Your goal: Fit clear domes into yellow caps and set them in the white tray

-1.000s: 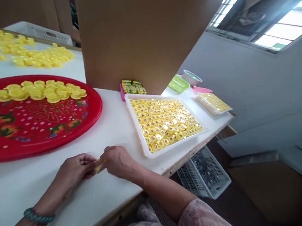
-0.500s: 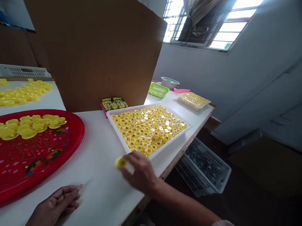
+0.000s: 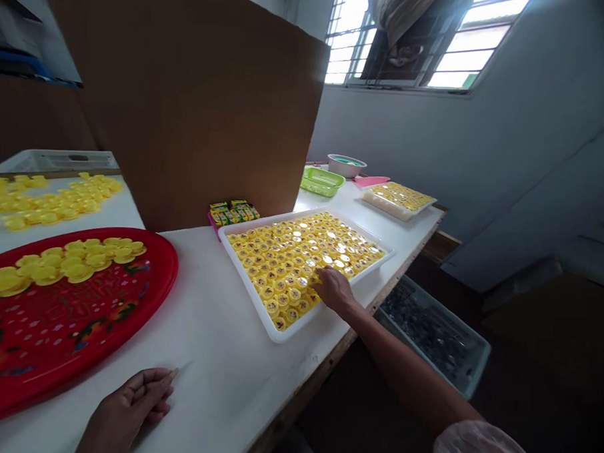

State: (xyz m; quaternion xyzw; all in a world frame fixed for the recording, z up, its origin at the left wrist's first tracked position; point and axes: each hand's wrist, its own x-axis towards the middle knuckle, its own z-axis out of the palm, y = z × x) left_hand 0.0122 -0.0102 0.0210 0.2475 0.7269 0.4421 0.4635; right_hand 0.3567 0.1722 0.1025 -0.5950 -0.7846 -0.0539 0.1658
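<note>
- Pale yellow plastic loose pieces [image 3: 57, 206] lie scattered on the white tabletop [image 3: 201, 342] at far left.
- A glossy red, round-edged plastic tray [image 3: 173, 267] with printed flowers holds yellow disc-like pieces [image 3: 77, 263], bunched toward its far side, perhaps to keep them together.
- The left hand [image 3: 129, 406] rests just beside the red tray, fingers curled, thumb against the index finger; I cannot tell whether it pinches anything.
- A small pink box [image 3: 213, 224] of green-and-yellow packets stands against an upright brown board [image 3: 196, 122].
- A shallow white rectangular plastic tray [image 3: 280, 335] carries yellow round pieces with printed tops [image 3: 275, 269], mostly face up and closely set, probably so they fit in one layer.
- The right hand [image 3: 333, 288] reaches over that tray's near edge, fingers bent down at the pieces; whether it grips one is unclear.
</note>
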